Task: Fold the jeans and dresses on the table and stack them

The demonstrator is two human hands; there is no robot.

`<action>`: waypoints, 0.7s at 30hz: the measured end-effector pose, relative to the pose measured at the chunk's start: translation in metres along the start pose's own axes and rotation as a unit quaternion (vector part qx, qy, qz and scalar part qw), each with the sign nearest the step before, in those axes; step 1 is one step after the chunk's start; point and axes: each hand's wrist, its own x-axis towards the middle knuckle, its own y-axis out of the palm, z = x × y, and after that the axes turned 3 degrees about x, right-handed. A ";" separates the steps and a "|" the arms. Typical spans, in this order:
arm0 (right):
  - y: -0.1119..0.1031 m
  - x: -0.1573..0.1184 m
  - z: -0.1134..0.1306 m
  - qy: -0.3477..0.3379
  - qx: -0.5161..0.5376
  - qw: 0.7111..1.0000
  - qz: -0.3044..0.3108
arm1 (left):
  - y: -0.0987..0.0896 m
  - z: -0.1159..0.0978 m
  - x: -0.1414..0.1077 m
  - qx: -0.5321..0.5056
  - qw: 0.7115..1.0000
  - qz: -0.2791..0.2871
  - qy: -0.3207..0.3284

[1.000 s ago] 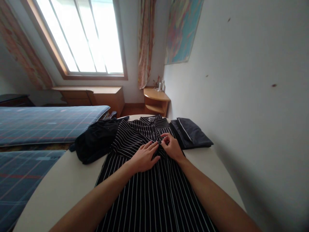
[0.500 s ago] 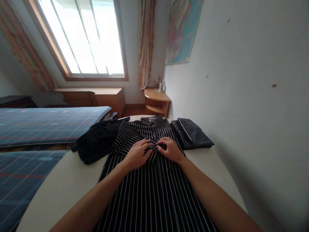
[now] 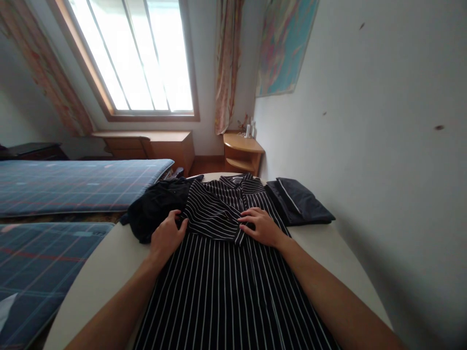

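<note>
A black shirt with white stripes (image 3: 233,287) lies spread on the table, its collar at the far end. One sleeve (image 3: 211,216) is folded across the front, the cuff end near the middle. My left hand (image 3: 168,236) is at the left folded edge by the shoulder, thumb and forefinger apart and touching the cloth. On the sleeve's cuff end rests my right hand (image 3: 261,227), its fingers bent loosely and spread, pressing on the fabric. Neither hand has cloth visibly gripped.
A crumpled black garment (image 3: 153,204) lies left of the shirt. Folded dark clothing (image 3: 302,201) sits to the right. The round white table (image 3: 98,282) stands between plaid mattresses (image 3: 73,187) and the wall (image 3: 383,184). A small wooden corner shelf (image 3: 242,143) is beyond.
My left hand has moved left from the middle of the shirt to its left folded edge. The sleeve looks flatter. My right hand stays on the cuff end, and the view has shifted slightly.
</note>
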 end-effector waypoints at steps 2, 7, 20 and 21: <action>0.002 0.000 -0.001 -0.004 -0.012 1.000 0.010 | 0.003 0.001 0.001 0.004 1.000 0.010 -0.013; -0.001 -0.002 -0.001 -0.045 -0.031 0.998 -0.013 | 0.009 0.012 0.011 -0.115 0.993 -0.036 -0.011; -0.014 0.001 0.039 -0.161 -0.002 0.972 0.169 | 0.019 0.022 0.012 -0.149 0.986 -0.061 0.048; -0.015 0.001 0.042 -0.149 -0.011 0.973 0.178 | 0.019 0.023 0.012 -0.147 0.986 -0.060 0.053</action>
